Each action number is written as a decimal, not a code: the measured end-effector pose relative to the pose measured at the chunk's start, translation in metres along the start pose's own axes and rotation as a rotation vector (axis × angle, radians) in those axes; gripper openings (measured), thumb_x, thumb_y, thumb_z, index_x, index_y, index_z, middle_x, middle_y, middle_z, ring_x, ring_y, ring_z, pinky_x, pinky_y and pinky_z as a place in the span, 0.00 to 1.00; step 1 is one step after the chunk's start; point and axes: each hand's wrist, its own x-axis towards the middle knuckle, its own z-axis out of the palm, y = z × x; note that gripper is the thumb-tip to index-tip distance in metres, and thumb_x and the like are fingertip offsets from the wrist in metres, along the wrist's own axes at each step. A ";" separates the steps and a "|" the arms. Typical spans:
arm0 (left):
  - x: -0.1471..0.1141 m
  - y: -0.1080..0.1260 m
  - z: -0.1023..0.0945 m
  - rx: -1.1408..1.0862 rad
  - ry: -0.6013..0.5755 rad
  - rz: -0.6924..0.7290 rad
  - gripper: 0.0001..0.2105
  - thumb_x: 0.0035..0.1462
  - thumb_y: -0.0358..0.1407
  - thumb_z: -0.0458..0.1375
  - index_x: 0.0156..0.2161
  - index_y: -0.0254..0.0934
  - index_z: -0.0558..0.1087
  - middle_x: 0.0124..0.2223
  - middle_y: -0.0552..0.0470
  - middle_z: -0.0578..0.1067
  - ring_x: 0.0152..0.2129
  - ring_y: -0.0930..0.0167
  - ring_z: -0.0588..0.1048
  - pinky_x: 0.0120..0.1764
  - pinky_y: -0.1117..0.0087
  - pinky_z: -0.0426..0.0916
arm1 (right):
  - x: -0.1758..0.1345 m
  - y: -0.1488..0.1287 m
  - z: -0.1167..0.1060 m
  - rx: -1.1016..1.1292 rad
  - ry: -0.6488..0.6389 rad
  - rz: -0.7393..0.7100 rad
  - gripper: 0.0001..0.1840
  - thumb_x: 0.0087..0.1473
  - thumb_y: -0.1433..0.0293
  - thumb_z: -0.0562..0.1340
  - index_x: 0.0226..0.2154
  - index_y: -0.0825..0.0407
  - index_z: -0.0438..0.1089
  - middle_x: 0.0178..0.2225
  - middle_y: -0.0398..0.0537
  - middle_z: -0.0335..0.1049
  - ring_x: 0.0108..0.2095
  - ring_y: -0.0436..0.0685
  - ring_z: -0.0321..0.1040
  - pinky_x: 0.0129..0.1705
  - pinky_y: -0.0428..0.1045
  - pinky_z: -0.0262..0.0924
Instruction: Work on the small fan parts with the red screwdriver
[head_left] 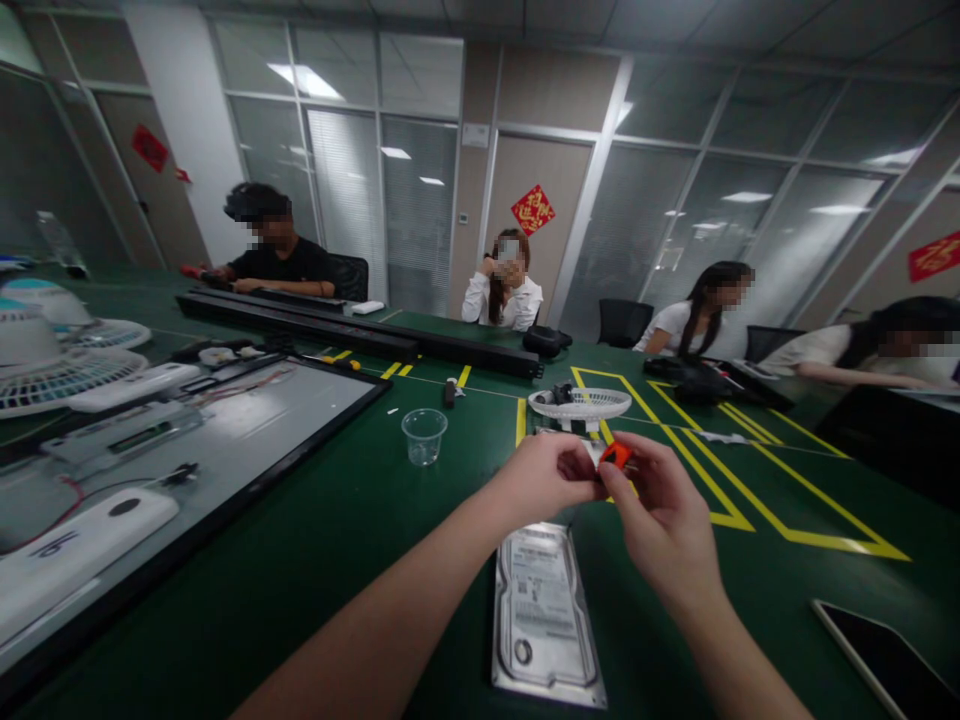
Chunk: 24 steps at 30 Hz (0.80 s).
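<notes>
My left hand point(541, 478) and my right hand point(671, 505) meet above the table, beyond a silver hard drive point(546, 610). Between the right thumb and fingers is a small orange piece point(616, 456) with a dark spot; its kind is too small to tell. The left fingers are pinched beside it, near something pale, and what they grip is hidden. Flat on the table, label up, the hard drive lies below both hands. Just past the fingers sits a round white fan grille point(579, 404) with a dark part on it. To the left stands a clear plastic cup point(424, 438).
A large black-framed panel point(300, 400) bearing white devices fills the left, with fan parts point(67, 350) behind. Long black bars point(360, 325) cross the back. Yellow tape point(720, 470) marks the right, where a phone point(885, 655) lies. Several people sit across the table.
</notes>
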 end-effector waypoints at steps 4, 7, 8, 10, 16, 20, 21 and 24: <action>-0.001 0.004 0.001 -0.012 -0.039 0.007 0.03 0.51 0.28 0.66 0.31 0.31 0.76 0.32 0.51 0.78 0.29 0.73 0.76 0.37 0.70 0.70 | 0.000 -0.001 0.000 0.098 -0.041 0.035 0.19 0.64 0.60 0.65 0.56 0.43 0.71 0.53 0.53 0.73 0.52 0.63 0.72 0.56 0.61 0.65; -0.001 0.001 0.001 0.014 -0.057 0.011 0.05 0.50 0.29 0.67 0.31 0.31 0.76 0.30 0.52 0.76 0.27 0.74 0.74 0.35 0.71 0.69 | -0.001 -0.001 -0.001 0.080 -0.043 0.034 0.19 0.64 0.61 0.65 0.57 0.43 0.70 0.53 0.53 0.74 0.51 0.63 0.73 0.56 0.62 0.66; 0.000 -0.001 0.001 0.017 -0.061 0.008 0.07 0.48 0.29 0.69 0.30 0.31 0.75 0.28 0.54 0.75 0.26 0.74 0.72 0.33 0.71 0.68 | -0.001 -0.001 -0.001 0.055 -0.032 0.025 0.19 0.63 0.61 0.65 0.56 0.43 0.71 0.52 0.53 0.74 0.49 0.63 0.73 0.54 0.61 0.67; 0.001 -0.004 0.002 -0.006 -0.048 0.008 0.08 0.47 0.30 0.69 0.30 0.31 0.74 0.28 0.54 0.74 0.25 0.74 0.72 0.32 0.72 0.67 | -0.002 0.001 -0.002 0.019 -0.019 0.014 0.20 0.61 0.61 0.67 0.55 0.42 0.72 0.51 0.52 0.74 0.46 0.62 0.74 0.52 0.61 0.68; -0.001 0.000 0.000 0.041 -0.088 0.011 0.03 0.54 0.30 0.63 0.32 0.31 0.75 0.32 0.50 0.77 0.30 0.73 0.74 0.37 0.71 0.69 | 0.000 0.003 -0.002 0.101 -0.063 0.041 0.23 0.64 0.59 0.64 0.60 0.42 0.70 0.55 0.53 0.73 0.53 0.64 0.72 0.57 0.63 0.65; -0.001 -0.001 0.001 0.112 -0.043 0.016 0.09 0.47 0.32 0.69 0.30 0.32 0.73 0.28 0.54 0.74 0.26 0.74 0.71 0.30 0.74 0.64 | -0.001 0.002 -0.001 0.025 -0.035 0.022 0.22 0.61 0.60 0.67 0.58 0.42 0.72 0.51 0.53 0.75 0.47 0.63 0.74 0.52 0.62 0.68; 0.000 -0.003 0.002 0.119 -0.038 0.021 0.09 0.48 0.33 0.69 0.30 0.32 0.73 0.28 0.53 0.74 0.26 0.74 0.71 0.30 0.74 0.64 | -0.001 0.002 -0.001 0.009 -0.032 0.018 0.22 0.61 0.60 0.67 0.57 0.42 0.72 0.51 0.53 0.75 0.46 0.63 0.74 0.52 0.62 0.69; 0.001 -0.005 0.003 0.085 -0.078 0.043 0.06 0.53 0.33 0.66 0.31 0.31 0.74 0.31 0.50 0.77 0.28 0.72 0.73 0.33 0.72 0.67 | -0.002 0.003 -0.002 0.014 -0.051 0.013 0.22 0.63 0.60 0.65 0.59 0.41 0.71 0.54 0.53 0.74 0.51 0.64 0.73 0.55 0.63 0.67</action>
